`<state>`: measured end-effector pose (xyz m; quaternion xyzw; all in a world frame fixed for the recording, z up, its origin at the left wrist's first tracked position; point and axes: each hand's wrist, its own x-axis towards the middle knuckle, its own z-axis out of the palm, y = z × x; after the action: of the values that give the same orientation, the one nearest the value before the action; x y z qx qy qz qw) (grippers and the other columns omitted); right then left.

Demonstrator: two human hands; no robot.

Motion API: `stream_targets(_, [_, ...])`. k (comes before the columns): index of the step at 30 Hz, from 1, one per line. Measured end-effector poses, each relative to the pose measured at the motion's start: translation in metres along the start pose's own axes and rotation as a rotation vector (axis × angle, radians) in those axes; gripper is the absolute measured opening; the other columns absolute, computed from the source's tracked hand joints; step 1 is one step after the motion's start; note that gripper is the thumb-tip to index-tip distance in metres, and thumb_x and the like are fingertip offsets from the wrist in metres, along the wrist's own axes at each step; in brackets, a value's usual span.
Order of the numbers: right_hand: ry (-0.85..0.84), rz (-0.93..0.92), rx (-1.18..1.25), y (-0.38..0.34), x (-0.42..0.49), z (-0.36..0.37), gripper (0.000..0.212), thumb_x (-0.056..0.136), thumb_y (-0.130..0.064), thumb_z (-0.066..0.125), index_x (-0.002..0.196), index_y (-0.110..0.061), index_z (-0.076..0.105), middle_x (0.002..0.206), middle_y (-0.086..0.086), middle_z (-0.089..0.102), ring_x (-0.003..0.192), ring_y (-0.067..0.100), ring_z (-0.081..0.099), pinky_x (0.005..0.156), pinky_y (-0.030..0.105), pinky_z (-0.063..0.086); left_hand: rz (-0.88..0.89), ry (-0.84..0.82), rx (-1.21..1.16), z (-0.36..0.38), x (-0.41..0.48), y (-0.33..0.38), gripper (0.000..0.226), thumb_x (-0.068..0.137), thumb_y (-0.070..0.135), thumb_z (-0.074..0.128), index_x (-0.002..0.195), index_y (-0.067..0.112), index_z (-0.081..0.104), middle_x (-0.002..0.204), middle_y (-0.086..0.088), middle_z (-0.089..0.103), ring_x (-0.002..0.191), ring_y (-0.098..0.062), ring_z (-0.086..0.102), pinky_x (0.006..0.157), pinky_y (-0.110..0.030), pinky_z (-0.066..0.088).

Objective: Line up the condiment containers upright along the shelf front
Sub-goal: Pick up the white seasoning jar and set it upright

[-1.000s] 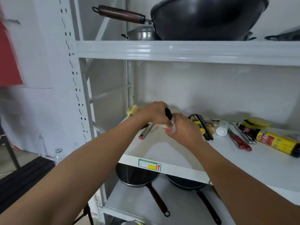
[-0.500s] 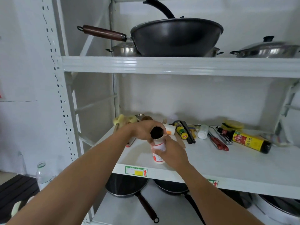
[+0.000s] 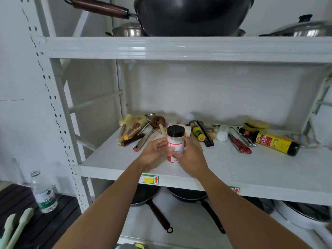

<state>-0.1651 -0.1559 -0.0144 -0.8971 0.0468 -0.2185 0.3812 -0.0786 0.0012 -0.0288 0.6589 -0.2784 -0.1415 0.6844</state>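
A white condiment jar (image 3: 175,141) with a black lid and red-and-white label stands upright near the front of the white middle shelf (image 3: 251,169). My right hand (image 3: 190,155) wraps around its right side. My left hand (image 3: 152,153) cups its left side with fingers loosely curled. Further back lie a small green-and-yellow bottle (image 3: 198,133), a white bottle (image 3: 222,134) and a dark sauce bottle with a yellow label (image 3: 271,141), all on their sides.
Utensils (image 3: 136,132), a brush, red-handled tools (image 3: 239,144) and sponges (image 3: 256,124) clutter the shelf's back. A wok (image 3: 188,13) and pots sit on the shelf above, frying pans (image 3: 152,200) below. A water bottle (image 3: 45,193) stands on the floor at left.
The jar has come from the back clutter toward the shelf front and now stands upright. My left hand has slid off its lid down to its side.
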Motion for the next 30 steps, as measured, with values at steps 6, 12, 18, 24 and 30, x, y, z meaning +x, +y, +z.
stream_targets(6, [0.000, 0.099, 0.117, 0.027, 0.008, 0.023, 0.076, 0.074, -0.054, 0.086, 0.137, -0.025, 0.054, 0.129, -0.006, 0.070, 0.105, 0.009, 0.069, 0.091, 0.033, 0.059, 0.013, 0.002, -0.061, -0.008, 0.003, -0.023, 0.044, 0.095, 0.007, 0.073, 0.138, 0.004, 0.063, 0.130, -0.015, 0.073, 0.124, -0.034, 0.068, 0.101, -0.039, 0.057])
stream_targets(12, [-0.019, 0.076, 0.197, 0.046, 0.016, 0.028, 0.071, 0.073, -0.045, 0.091, 0.133, -0.024, 0.058, 0.121, -0.014, 0.067, 0.097, -0.010, 0.060, 0.074, 0.009, 0.044, 0.073, 0.004, 0.018, -0.014, 0.012, -0.039, 0.052, 0.091, 0.014, 0.080, 0.139, 0.007, 0.063, 0.133, -0.012, 0.072, 0.127, -0.031, 0.066, 0.112, -0.049, 0.049])
stream_targets(18, [-0.035, 0.053, 0.193, 0.047, 0.018, 0.028, 0.075, 0.070, -0.052, 0.091, 0.133, -0.025, 0.059, 0.127, -0.013, 0.068, 0.106, 0.002, 0.065, 0.086, 0.018, 0.051, 0.078, -0.004, 0.070, -0.016, 0.015, -0.040, 0.055, 0.090, -0.003, 0.077, 0.142, 0.007, 0.061, 0.134, -0.011, 0.071, 0.128, -0.029, 0.065, 0.115, -0.051, 0.047])
stream_targets(24, [-0.065, 0.005, 0.215, 0.044, 0.014, 0.028, 0.077, 0.077, -0.053, 0.085, 0.145, -0.027, 0.058, 0.137, -0.008, 0.068, 0.117, 0.010, 0.064, 0.105, 0.036, 0.053, 0.067, 0.038, 0.146, -0.015, 0.011, -0.035, 0.059, 0.087, 0.009, 0.085, 0.141, 0.017, 0.064, 0.132, -0.002, 0.073, 0.127, -0.021, 0.066, 0.113, -0.052, 0.049])
stream_targets(30, [-0.093, -0.008, 0.217, 0.046, 0.011, 0.025, 0.071, 0.087, -0.034, 0.081, 0.152, -0.029, 0.052, 0.145, -0.011, 0.064, 0.131, 0.009, 0.061, 0.114, 0.042, 0.048, 0.051, 0.071, 0.212, -0.014, 0.006, -0.030, 0.060, 0.083, 0.024, 0.089, 0.137, 0.029, 0.067, 0.127, 0.008, 0.075, 0.122, -0.015, 0.067, 0.110, -0.046, 0.052])
